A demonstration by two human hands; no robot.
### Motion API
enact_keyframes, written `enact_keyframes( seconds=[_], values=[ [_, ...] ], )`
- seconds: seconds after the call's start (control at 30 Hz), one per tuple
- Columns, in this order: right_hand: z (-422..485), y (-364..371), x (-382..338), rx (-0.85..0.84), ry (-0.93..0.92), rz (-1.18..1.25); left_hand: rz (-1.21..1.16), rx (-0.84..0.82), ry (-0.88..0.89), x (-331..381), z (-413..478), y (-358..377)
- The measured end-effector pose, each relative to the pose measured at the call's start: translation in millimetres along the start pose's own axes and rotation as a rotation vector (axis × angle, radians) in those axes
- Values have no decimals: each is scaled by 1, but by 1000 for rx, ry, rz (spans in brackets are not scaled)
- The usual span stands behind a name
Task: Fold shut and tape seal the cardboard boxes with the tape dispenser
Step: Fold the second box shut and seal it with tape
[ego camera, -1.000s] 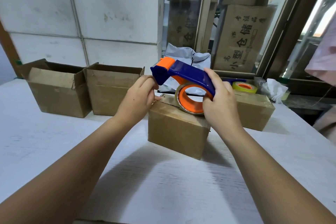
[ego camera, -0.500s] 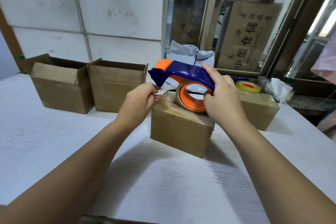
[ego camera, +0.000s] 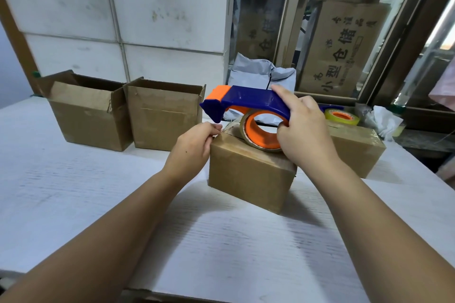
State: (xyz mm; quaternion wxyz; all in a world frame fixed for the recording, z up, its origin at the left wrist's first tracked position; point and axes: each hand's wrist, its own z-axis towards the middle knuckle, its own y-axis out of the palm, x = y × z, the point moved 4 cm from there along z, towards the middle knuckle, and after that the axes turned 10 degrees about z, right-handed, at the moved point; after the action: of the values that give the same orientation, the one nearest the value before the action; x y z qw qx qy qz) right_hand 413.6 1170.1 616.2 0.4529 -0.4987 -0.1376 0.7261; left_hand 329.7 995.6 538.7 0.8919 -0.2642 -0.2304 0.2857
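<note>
Bare forearms, left hand point(ego camera: 193, 146) perhaps mole-marked

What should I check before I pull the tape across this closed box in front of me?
1. Flaps of the closed box folded down: ok.
2. Tape end held: ok, the left hand pinches it at the box's left top edge.
3. Tape dispenser gripped: ok, the right hand holds its handle, with the tape roll over the box top.
4. Tape lined up with the seam: cannot tell, the roll and hand hide most of it.
5. Tape end stuck to the cardboard: cannot tell.
</note>
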Motion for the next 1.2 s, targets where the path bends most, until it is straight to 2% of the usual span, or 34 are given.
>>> enact_keyframes(
  seconds=[0.43,0.77,1.2],
  values=[
    [-1,1,-1,-18,0,-31,-55,0,-52,-2,-4,1],
    [-1,3,-1,-3,-2,-23,-321,-65,-341,-2,-11,3],
    [-3,5,0,36,-9,37,-345,-76,-409,-2,-13,4]
  ],
)
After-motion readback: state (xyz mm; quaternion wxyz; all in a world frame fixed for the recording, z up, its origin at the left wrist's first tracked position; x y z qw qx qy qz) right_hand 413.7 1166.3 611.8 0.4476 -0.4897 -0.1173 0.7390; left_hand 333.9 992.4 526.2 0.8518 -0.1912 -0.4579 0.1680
